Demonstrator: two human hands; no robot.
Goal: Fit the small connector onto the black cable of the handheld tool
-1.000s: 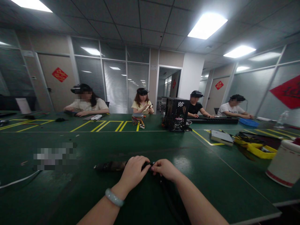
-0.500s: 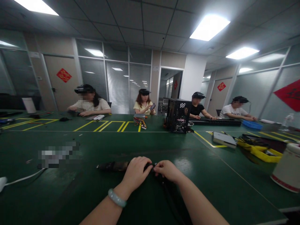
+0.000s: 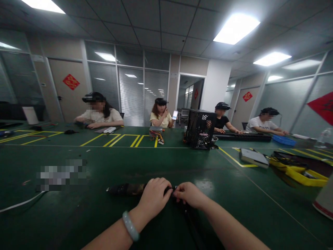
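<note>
- Green, flat tabletop [image 3: 111, 222] marked with yellow strips: the surface bearing every object listed below.
- Four seated people, wearing black headgear, along its far side; one holds up a lit phone [image 3: 175, 115].
- Black metal computer case [image 3: 201, 130], perforated with round holes: upright, beyond the hands.
- White cylindrical container [image 3: 324, 199] with a red band: at the right edge, partly out of view.
- Dark, elongated cylindrical tool [image 3: 127, 189] with a small bright tip: lying on the tabletop, tip pointing left, its right end under the left hand.
- Left hand [image 3: 156, 194]: fingers together and curled over the tool's right end, thumb closing from the near side; a pale green, rounded bangle [image 3: 130, 226] circles the wrist.
- Right hand [image 3: 188, 195]: thumb and forefinger pinched together just beside the left fingertips; the small part between them is too hidden to identify.
- Black, slender cable [image 3: 194, 227]: running from beneath the right hand toward the viewer; whether the fingers grip it cannot be told.
</note>
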